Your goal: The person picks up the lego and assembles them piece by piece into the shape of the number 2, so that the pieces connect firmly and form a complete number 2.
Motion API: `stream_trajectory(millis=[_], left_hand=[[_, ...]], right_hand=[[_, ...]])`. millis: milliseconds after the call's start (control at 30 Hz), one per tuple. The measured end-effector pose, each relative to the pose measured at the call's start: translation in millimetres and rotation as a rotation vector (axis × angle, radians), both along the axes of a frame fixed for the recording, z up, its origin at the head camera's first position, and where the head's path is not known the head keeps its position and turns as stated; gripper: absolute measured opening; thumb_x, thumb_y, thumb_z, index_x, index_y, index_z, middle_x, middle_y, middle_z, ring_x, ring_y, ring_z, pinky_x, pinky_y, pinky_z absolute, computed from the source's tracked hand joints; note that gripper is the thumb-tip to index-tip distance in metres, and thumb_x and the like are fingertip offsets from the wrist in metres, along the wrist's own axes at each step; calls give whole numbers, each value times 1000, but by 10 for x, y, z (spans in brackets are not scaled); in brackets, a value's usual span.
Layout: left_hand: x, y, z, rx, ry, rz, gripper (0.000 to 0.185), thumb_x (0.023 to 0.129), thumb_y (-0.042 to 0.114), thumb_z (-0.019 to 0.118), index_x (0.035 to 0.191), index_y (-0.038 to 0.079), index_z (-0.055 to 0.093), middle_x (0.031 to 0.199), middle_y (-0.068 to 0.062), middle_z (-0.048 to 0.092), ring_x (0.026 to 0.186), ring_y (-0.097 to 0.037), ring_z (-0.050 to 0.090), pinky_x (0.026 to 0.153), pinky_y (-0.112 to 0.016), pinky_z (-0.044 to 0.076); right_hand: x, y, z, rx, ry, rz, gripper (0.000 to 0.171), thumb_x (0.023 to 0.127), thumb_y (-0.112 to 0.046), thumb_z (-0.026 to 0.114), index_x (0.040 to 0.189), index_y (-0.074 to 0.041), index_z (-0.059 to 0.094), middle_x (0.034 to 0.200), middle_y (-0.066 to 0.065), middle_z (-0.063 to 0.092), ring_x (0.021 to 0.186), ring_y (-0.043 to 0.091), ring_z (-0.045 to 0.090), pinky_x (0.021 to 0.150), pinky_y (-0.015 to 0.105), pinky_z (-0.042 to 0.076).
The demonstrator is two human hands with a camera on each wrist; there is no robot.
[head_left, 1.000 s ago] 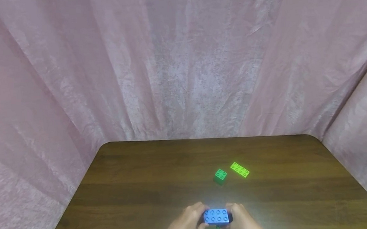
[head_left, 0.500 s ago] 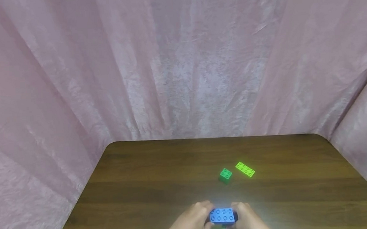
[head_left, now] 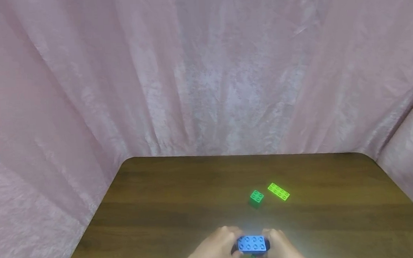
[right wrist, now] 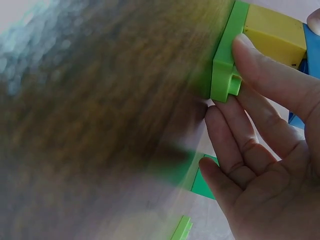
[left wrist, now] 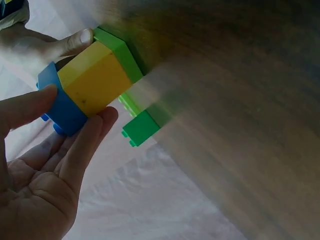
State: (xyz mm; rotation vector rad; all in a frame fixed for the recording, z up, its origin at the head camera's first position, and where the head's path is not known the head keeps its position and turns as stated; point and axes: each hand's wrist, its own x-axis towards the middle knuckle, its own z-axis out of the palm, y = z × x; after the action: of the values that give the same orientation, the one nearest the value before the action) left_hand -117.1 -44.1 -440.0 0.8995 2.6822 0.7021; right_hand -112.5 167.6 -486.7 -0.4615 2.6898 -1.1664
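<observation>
Stack (head_left: 252,243) of blue, yellow, green bricks: we grip it with left hand (head_left: 214,253) and right hand (head_left: 279,251), near desk (head_left: 182,201) edge; pressing step, we judge; next needs firm, square squeeze.

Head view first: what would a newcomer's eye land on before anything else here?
The bright blue brick at the near edge of the table, gripped between the left hand and the right hand. The wrist views show it tops a stack with a yellow brick and a green plate beneath. Farther back on the table lie a small green brick and a lime plate, close but apart, against the pink curtain.
</observation>
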Motion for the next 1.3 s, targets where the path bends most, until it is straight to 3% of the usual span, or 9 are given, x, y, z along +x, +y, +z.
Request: stream_trajectory(millis=[233,467,700,800,933,1100,1300], left_hand=[[-53,-12,-2,28,20,-41,28,78,16,77,104,19,69,88,15,65,76,4,49,69,-15,47],[-79,-29,-18,71,-7,-35,32,75,13,78,106,14,69,84,12,64,71,4,48,65,-11,44],[-87,8,-33,34,36,-40,29,74,14,78,103,16,70,84,13,65,72,3,49,67,-12,46],[-109,-3,-72,92,-14,-39,32,74,13,78,104,14,70,87,11,67,74,4,53,68,-12,48],[-158,-39,-222,208,-128,-38,29,72,8,79,99,9,70,86,6,70,72,4,59,66,-11,52],[-168,-61,-328,130,-66,-60,22,69,10,81,89,13,72,74,12,66,60,5,51,58,-10,47],[-159,-66,-321,163,-167,-35,24,70,8,80,93,14,74,77,12,69,63,5,56,61,-11,50]], right_hand=[[0,-11,15,-1,-16,-2,30,59,-7,85,85,-5,70,80,-1,68,74,12,62,72,35,56],[9,-22,22,0,-6,-8,29,59,-8,85,84,-8,69,79,-4,67,72,7,60,72,31,55],[12,-24,31,-3,-9,-11,31,59,-8,85,86,-7,68,80,-2,68,74,11,62,74,35,57],[18,-21,24,-6,-15,-8,32,60,-7,85,87,-6,68,82,-1,69,75,13,63,75,38,58],[26,-11,17,-6,-11,2,31,60,-7,85,86,-6,69,82,0,69,75,13,64,74,37,58],[33,-12,31,-17,-28,20,30,60,-8,85,85,-5,68,82,1,69,74,13,64,73,36,58],[34,-18,42,-46,-63,22,29,61,-3,83,86,-3,69,83,4,69,75,16,63,73,42,58]])
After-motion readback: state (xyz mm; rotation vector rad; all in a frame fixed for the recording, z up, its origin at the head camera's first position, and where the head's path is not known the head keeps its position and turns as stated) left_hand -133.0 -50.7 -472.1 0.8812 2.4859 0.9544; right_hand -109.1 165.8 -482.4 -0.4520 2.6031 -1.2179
